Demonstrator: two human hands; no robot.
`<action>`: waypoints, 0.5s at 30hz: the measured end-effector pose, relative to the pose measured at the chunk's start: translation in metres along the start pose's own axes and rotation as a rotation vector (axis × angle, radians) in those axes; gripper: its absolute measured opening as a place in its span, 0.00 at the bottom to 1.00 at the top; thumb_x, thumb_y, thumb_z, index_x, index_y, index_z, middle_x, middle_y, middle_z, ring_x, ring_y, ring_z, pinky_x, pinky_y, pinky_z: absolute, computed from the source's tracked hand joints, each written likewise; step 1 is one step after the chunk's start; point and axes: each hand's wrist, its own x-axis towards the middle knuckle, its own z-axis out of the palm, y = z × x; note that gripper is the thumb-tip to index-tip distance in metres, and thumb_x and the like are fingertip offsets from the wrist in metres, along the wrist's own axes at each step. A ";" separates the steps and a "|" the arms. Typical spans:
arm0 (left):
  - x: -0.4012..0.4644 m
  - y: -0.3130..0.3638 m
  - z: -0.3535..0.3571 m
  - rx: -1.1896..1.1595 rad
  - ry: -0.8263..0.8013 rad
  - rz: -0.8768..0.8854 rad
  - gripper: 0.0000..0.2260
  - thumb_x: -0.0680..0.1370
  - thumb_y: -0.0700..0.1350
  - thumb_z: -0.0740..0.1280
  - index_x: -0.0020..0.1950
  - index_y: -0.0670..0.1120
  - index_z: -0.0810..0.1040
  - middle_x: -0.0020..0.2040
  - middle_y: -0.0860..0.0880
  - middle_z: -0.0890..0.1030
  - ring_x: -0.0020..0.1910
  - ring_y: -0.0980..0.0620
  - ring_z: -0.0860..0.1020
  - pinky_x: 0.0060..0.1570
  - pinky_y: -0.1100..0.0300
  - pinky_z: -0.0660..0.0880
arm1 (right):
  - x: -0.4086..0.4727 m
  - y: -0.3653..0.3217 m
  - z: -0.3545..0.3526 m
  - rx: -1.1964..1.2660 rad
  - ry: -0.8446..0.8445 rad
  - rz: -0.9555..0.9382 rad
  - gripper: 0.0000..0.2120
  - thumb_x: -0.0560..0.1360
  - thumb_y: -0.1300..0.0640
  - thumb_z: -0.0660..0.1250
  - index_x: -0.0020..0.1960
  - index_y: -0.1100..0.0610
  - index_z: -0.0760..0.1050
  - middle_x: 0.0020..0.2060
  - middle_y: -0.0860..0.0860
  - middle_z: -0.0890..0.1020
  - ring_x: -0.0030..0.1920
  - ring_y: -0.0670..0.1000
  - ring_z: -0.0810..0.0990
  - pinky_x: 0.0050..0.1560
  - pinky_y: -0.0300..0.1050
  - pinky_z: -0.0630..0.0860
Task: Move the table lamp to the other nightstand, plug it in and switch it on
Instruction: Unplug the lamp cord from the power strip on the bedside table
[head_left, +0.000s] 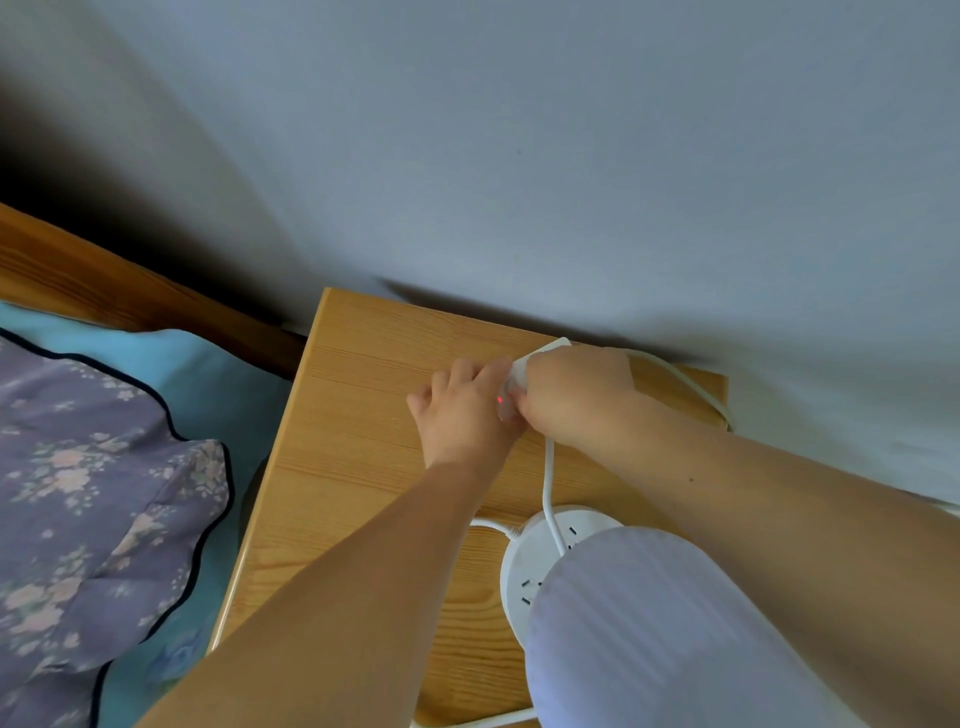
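both hands (462, 410) (571, 395) clasp the power strip (511, 384) — red light on.

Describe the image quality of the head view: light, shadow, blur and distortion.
Head view: soft, dim daylight without glare; a dark shadow fills the corner above the headboard; wide-angle bending curves the nightstand edges; the lampshade near the lens looks soft; a red indicator glows between the left hand and right hand.
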 end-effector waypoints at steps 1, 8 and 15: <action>0.001 0.000 -0.001 -0.006 -0.001 -0.009 0.20 0.70 0.52 0.68 0.61 0.57 0.72 0.58 0.50 0.74 0.59 0.47 0.69 0.60 0.50 0.56 | 0.000 -0.001 -0.001 -0.017 -0.042 0.019 0.07 0.77 0.54 0.59 0.46 0.51 0.76 0.32 0.48 0.73 0.39 0.50 0.74 0.32 0.41 0.65; 0.002 0.003 -0.004 0.011 -0.014 -0.030 0.21 0.69 0.54 0.68 0.62 0.57 0.73 0.59 0.50 0.75 0.60 0.47 0.69 0.63 0.47 0.55 | -0.005 0.000 -0.012 0.043 -0.140 0.016 0.09 0.79 0.53 0.54 0.46 0.54 0.71 0.43 0.51 0.77 0.44 0.52 0.75 0.37 0.42 0.68; 0.002 0.005 -0.004 0.090 0.002 -0.016 0.20 0.69 0.56 0.67 0.60 0.57 0.73 0.57 0.51 0.76 0.59 0.47 0.70 0.64 0.45 0.56 | -0.021 0.007 -0.019 0.122 -0.081 -0.076 0.16 0.79 0.51 0.53 0.36 0.54 0.70 0.32 0.50 0.72 0.41 0.52 0.75 0.32 0.40 0.64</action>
